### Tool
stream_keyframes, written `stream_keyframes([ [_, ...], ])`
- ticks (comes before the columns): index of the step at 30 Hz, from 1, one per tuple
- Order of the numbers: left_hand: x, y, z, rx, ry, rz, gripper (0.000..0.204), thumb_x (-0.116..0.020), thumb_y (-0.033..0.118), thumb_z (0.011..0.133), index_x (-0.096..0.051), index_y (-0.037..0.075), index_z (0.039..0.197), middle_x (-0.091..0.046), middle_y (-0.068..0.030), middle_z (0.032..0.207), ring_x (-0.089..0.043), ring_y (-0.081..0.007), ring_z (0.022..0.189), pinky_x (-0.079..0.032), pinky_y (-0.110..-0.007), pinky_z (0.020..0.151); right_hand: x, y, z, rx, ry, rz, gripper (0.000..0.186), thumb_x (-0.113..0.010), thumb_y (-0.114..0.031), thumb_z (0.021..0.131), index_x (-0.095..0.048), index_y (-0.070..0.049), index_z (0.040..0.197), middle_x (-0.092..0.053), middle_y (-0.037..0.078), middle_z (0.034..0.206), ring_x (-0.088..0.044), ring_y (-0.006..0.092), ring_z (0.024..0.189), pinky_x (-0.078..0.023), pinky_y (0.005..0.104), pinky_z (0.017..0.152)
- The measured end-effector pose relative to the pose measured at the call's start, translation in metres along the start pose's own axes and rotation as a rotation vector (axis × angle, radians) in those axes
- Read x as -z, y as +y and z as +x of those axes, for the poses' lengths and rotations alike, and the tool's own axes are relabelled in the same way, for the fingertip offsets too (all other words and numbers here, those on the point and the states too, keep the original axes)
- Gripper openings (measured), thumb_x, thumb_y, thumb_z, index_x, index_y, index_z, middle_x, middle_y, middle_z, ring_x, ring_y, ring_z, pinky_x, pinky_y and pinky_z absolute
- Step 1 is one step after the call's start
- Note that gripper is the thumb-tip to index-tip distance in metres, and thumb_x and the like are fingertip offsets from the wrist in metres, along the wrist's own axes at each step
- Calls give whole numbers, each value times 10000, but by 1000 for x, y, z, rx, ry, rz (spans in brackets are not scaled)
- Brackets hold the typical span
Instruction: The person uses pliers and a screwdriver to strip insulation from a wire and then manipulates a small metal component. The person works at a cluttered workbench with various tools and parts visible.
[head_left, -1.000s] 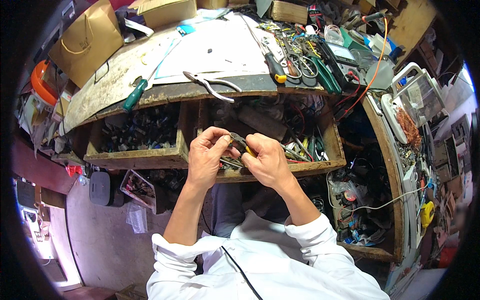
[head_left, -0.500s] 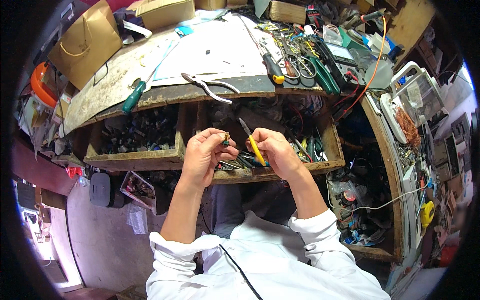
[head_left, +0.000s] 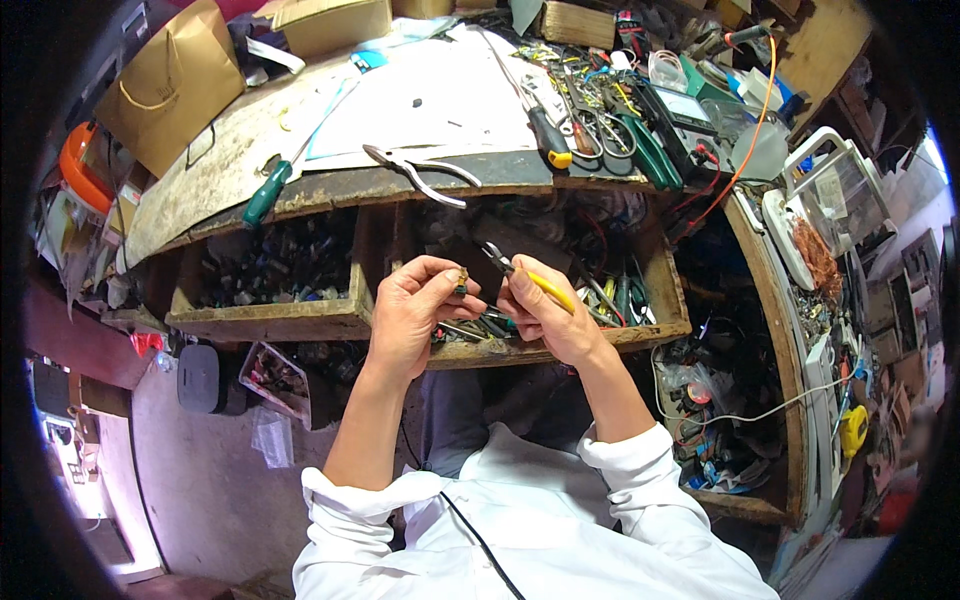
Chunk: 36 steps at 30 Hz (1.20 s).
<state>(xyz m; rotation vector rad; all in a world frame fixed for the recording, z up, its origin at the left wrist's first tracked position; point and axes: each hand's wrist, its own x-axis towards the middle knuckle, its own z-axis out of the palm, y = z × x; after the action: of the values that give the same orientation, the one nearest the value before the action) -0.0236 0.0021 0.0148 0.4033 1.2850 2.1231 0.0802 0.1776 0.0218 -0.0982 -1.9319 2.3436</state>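
Observation:
My left hand pinches a small brass-and-dark component between thumb and fingers, above an open wooden drawer of tools. Just right of it, my right hand grips yellow-handled cutting pliers, their metal jaws pointing up and left, apart from the component. Beyond both hands, on the bench's front strip, lie white-handled pliers and a green-handled screwdriver. A black-and-yellow screwdriver rests farther right among scissors and green-handled tools.
A second drawer of small dark parts is at the left. The bench holds a white paper sheet, a paper bag and a meter. A side compartment with cables stands right; a grey bin sits on the floor.
The yellow pliers left the component between my hands and turned upright in my right hand; they now tilt up-left, higher in that grip. My left hand has barely moved, still holding the component.

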Motion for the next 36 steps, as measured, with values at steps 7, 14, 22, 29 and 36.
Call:
stream_keyframes([
  [7,4,-6,0,-58,-27,-24,121,-630,97,995,-660,-17,1025,-715,-106,892,-741,-186,761,-622,-302,710,-31,-10,1,279,143,-677,314,-524,-221,1040,-560,4,825,-576,192,665,-606,358,565,-437,424,525],
  [14,3,-2,-1,-18,-32,9,110,-622,104,994,-642,1,1023,-716,-109,901,-723,-179,753,-615,-322,690,-29,-1,4,294,183,-688,301,-548,-195,1030,-533,9,809,-532,183,647,-555,337,548,-417,411,515],
  [22,4,1,3,43,-39,-134,146,-591,129,1011,-640,-3,1051,-723,-147,913,-745,-221,774,-634,-329,698,-17,7,5,288,207,-589,268,-623,-159,992,-466,-1,842,-426,112,665,-407,151,593,-382,337,543],
  [29,8,-1,4,30,-12,-180,151,-605,114,1010,-632,-7,1096,-716,-160,981,-747,-228,841,-638,-326,744,-12,-6,-1,125,132,-445,280,-746,-217,910,-523,-49,904,-493,-14,758,-455,97,683,-413,261,611],
  [36,6,-1,5,18,12,-178,194,-617,98,1007,-628,-25,1157,-708,-159,1045,-741,-235,904,-636,-323,798,1,-1,1,16,35,-32,359,-631,-384,914,-568,-59,1050,-497,-17,887,-423,64,787,-348,226,698],
])
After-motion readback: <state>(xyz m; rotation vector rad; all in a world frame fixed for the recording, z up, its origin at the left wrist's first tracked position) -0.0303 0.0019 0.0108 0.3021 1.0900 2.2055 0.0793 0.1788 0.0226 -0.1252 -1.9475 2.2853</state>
